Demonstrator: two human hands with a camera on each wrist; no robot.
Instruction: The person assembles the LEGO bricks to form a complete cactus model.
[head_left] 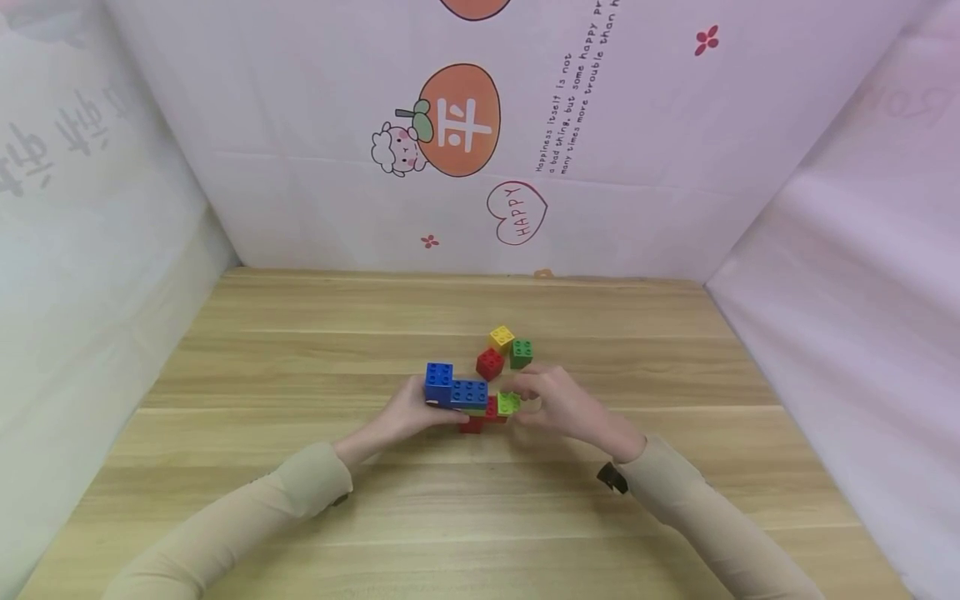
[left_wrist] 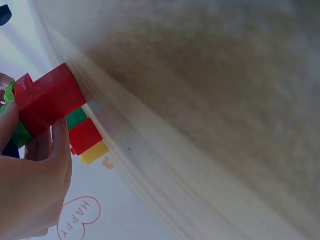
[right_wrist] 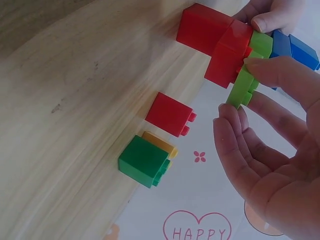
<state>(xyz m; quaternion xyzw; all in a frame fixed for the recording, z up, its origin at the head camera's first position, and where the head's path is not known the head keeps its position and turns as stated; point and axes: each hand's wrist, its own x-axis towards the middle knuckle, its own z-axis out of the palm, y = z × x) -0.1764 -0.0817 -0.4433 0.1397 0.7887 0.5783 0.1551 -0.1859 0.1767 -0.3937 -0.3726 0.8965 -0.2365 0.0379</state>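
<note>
In the head view my left hand (head_left: 405,412) grips a stepped stack of toy building bricks. A square blue brick (head_left: 438,382) tops a longer blue brick (head_left: 469,395), with green under that and red bricks (right_wrist: 227,56) lowest. My right hand (head_left: 566,406) pinches a thin light green brick (right_wrist: 243,86) between thumb and fingers, at the stack's right end. This piece lies against the studded side of a red brick; whether it is fully seated I cannot tell. The left fingers hide part of the stack in the left wrist view.
Just beyond the hands, a loose red brick (head_left: 490,364), a yellow brick (head_left: 501,337) and a green brick (head_left: 521,352) stand close together on the wooden table (head_left: 337,333). White printed cloth (head_left: 315,125) walls in the back and both sides.
</note>
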